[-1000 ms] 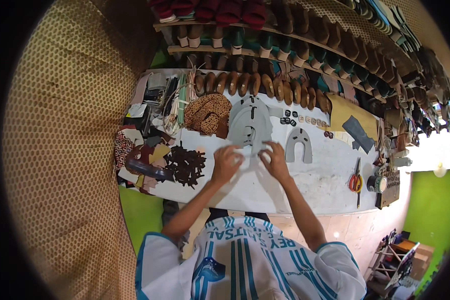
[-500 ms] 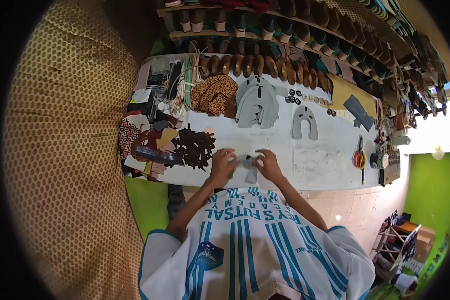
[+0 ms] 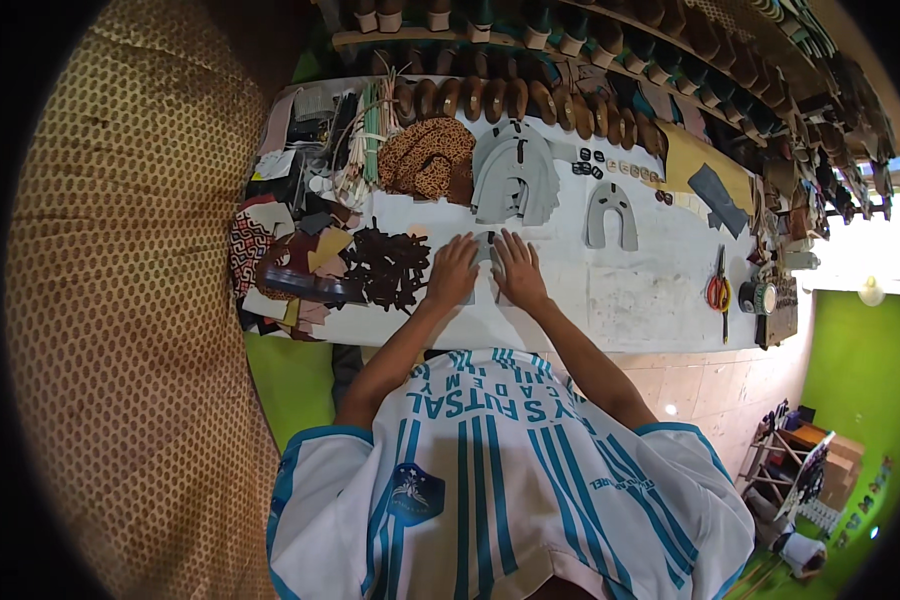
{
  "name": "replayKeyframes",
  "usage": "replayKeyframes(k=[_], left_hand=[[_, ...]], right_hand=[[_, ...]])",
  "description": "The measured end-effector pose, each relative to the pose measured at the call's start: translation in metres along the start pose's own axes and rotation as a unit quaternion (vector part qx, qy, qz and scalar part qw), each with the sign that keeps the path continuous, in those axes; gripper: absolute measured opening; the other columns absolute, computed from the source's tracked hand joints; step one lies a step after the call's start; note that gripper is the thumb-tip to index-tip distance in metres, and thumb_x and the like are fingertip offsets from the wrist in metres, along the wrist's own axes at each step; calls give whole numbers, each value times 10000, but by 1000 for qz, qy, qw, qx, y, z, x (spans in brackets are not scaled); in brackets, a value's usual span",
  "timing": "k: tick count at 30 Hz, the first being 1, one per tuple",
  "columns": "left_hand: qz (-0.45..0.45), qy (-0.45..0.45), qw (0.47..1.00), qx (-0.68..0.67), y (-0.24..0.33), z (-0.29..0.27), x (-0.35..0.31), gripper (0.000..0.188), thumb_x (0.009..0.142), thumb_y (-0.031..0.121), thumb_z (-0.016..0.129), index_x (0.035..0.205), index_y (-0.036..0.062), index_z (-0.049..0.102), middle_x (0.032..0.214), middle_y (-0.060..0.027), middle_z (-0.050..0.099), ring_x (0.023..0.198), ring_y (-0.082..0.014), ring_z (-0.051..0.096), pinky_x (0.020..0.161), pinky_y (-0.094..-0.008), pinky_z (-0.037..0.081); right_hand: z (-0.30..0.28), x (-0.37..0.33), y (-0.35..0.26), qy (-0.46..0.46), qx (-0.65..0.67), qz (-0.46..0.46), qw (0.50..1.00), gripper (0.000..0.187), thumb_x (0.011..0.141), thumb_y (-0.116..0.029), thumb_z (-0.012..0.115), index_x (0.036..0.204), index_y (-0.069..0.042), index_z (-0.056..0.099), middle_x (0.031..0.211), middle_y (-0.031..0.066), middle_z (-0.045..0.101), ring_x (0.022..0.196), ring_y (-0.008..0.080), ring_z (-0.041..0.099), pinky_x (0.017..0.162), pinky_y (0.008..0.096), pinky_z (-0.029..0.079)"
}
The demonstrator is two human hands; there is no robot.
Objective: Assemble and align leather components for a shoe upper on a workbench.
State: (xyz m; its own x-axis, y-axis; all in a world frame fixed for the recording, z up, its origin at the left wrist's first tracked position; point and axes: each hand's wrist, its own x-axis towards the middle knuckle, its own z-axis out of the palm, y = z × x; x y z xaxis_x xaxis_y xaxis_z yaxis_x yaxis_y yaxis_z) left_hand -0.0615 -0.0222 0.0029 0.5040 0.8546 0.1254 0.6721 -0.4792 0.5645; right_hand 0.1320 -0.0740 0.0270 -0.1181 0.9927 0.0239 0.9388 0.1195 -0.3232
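Observation:
On the white table point(image 3: 650, 310), my left hand point(image 3: 454, 272) and my right hand point(image 3: 519, 272) lie side by side with fingers stretched forward. Beneath them is a grey U-shaped cut piece point(image 3: 485, 254), mostly covered by the hands. A small dark tab point(image 3: 491, 238) shows at its curved top, between my fingertips. Beyond the hands is a stack of similar grey U-shaped pieces point(image 3: 540, 190) with dark tabs. Another grey U-shaped piece point(image 3: 597, 218) lies alone to the right. Left of my left hand is a heap of dark brown short strips point(image 3: 390, 268).
Leopard-print material point(image 3: 408, 155) lies at the back left, near scraps point(image 3: 305, 260). Brown shoe-shaped forms point(image 3: 495, 100) line the back edge. Small dark buckle-like pieces point(image 3: 586, 168) sit right of the stack. Scissors point(image 3: 718, 292) and a tape roll point(image 3: 763, 298) lie at the right.
Both hands have moved forward, farther onto the table, carrying the grey piece along. Their curled fingers have straightened and now lie flat over it. The view has also shifted slightly.

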Motion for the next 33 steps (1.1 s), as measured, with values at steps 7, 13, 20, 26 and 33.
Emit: replayKeyframes(k=[7,13,20,26,33], left_hand=[[30,-136,986,92,-1,24,-21,763,983,353,588,1594,50,247,1679,-131,192,1544,-335,192,1246,-502,168],[6,-193,974,118,3,23,-13,755,1025,422,481,1616,63,177,1693,-127,143,1553,-353,147,1250,-499,153],[-4,-202,968,146,7,27,-10,783,1010,433,501,1616,64,170,1696,-115,134,1556,-342,135,1255,-500,138],[12,-195,978,76,-5,22,-11,803,979,422,567,1601,56,214,1682,-130,182,1555,-353,133,1253,-516,134],[56,-194,975,96,-21,-20,-71,744,926,357,653,1530,32,363,1616,-159,317,1522,-387,214,1239,-532,174]], right_hand=[[25,-24,-7,-116,-21,43,992,775,1009,-391,540,1619,-82,175,1689,133,151,1556,341,146,1215,580,186],[30,-23,-3,-135,-38,50,989,760,1039,-460,455,1623,-79,151,1696,133,126,1561,339,128,1219,579,175],[35,-25,-1,-104,-19,40,994,758,1025,-429,488,1610,-58,180,1678,175,167,1544,389,164,1185,624,218],[48,-33,-21,-72,-34,82,993,783,998,-394,544,1612,-70,182,1685,154,158,1552,353,156,1215,585,179],[36,-30,-68,-85,-5,-10,996,809,912,-263,659,1584,-67,253,1659,167,219,1538,368,189,1209,591,197]])
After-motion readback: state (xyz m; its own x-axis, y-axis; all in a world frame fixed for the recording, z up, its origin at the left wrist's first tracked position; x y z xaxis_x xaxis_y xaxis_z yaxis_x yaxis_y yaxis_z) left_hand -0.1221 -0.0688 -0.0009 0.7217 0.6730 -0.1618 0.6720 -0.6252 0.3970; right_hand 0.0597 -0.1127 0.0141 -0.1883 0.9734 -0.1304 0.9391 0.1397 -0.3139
